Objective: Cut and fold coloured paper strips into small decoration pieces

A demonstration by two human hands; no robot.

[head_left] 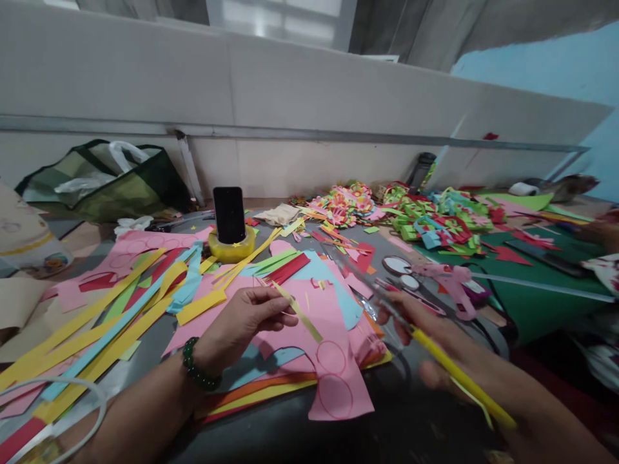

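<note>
My left hand (258, 312), with a dark green bead bracelet at the wrist, pinches a thin yellow-green paper strip (304, 319) between thumb and fingertips. The strip slants down over a pink paper sheet (333, 322) marked with red circles. To the right, my right hand (425, 328) is blurred and holds a yellow-handled tool (459, 374). Its long grey front part points up and left; blur hides its exact kind. Beneath my left hand lie stacked coloured sheets (271, 393). Red, green and yellow paper strips (285, 267) lie just beyond it.
A phone (229, 216) stands in a yellow tape roll (232, 245). A pink glue gun (454, 283) lies at right. Paper flowers (348, 203) and green paper pieces (425, 219) are heaped behind. Long strips (120, 322) and a green bag (111, 180) are at left. Another person's hand (599, 232) shows at far right.
</note>
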